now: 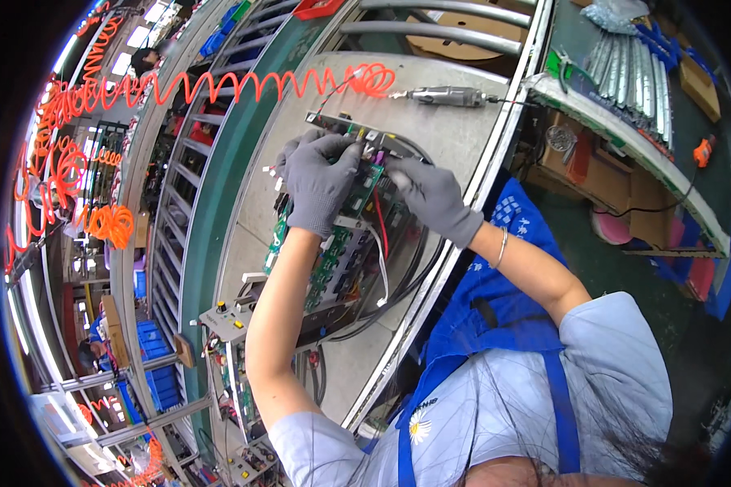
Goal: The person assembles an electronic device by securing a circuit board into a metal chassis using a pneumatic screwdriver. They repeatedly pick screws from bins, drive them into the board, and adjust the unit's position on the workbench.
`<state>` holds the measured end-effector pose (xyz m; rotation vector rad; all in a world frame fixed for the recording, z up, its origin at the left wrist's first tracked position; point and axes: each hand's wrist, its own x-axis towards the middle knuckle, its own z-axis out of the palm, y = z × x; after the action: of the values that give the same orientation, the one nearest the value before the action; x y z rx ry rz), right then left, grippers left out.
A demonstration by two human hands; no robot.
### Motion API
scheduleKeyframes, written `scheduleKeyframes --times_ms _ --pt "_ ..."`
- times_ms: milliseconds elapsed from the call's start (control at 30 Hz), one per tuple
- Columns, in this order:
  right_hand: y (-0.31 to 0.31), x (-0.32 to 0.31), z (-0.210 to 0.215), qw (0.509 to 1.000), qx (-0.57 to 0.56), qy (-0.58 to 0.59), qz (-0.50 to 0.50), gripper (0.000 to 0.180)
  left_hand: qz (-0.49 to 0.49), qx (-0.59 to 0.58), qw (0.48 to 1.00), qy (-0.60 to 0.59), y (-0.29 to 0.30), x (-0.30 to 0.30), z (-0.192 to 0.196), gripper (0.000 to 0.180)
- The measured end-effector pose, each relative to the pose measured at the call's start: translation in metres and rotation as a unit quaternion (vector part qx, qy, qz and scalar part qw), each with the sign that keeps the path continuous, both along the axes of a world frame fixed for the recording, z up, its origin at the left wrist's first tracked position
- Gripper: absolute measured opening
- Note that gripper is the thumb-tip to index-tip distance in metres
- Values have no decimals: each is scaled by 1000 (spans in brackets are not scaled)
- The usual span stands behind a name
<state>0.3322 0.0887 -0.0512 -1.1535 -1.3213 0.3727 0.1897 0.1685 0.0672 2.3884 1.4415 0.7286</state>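
An electronic unit with green circuit boards point(333, 264) lies on the pale metal worktop before me. Both my hands wear grey gloves and work at its far end, beside small connectors and a narrow panel point(323, 120). My left hand point(321, 174) bends over the boards with thumb and fingers drawn together; whatever is between them is hidden. To its right, my right hand point(434, 195) has its fingertips pinched close to a purple connector point(379, 157), and I cannot make out what they hold. A red wire point(381, 223) and a white cable point(383, 272) hang over the boards.
Beyond the unit lies a grey power screwdriver point(447, 96), close to an orange coiled hose point(244, 85). Another unit point(226, 318) stands at the near left. Metal rollers point(430, 32) run along the far side. At right, a shelf holds metal tubes point(629, 73).
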Motion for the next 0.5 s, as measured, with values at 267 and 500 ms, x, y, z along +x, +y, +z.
scheduleKeyframes --times_ms 267,500 --pt "-34 31 -23 993 -119 -9 -9 38 21 7 997 71 4 -4 -8 19" --pt "20 43 60 975 132 -162 -80 36 14 70 996 -52 3 -5 -12 12"
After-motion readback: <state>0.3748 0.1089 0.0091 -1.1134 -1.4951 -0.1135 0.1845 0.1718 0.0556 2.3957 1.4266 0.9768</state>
